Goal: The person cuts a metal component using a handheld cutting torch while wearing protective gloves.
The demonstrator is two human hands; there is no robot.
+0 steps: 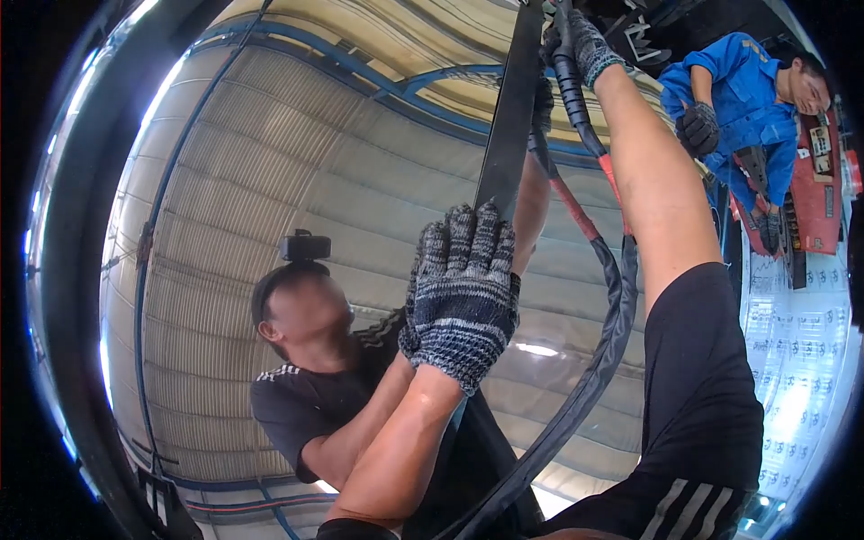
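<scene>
My left hand [463,292], in a grey-and-black knit glove, lies flat with its fingers stretched forward. Its fingertips reach the lower end of a long black flat bar [511,117], over a glossy reflecting surface [378,189]. At the top, my right hand [592,49], gloved alike, is closed round the upper part of a tool with a black ribbed hose [569,85]; the tool's working end is out of clear sight. From that hose a red-and-black sleeved cable [621,297] runs down towards my body. The surface mirrors my hand, the hose and the cable.
At the right a co-worker in blue [738,76] with gloved hands is beside a red surface [817,198] carrying tools. White printed sheeting [792,360] is below. The glossy surface reflects a person with a head camera. A dark frame edge [72,270] curves along the left.
</scene>
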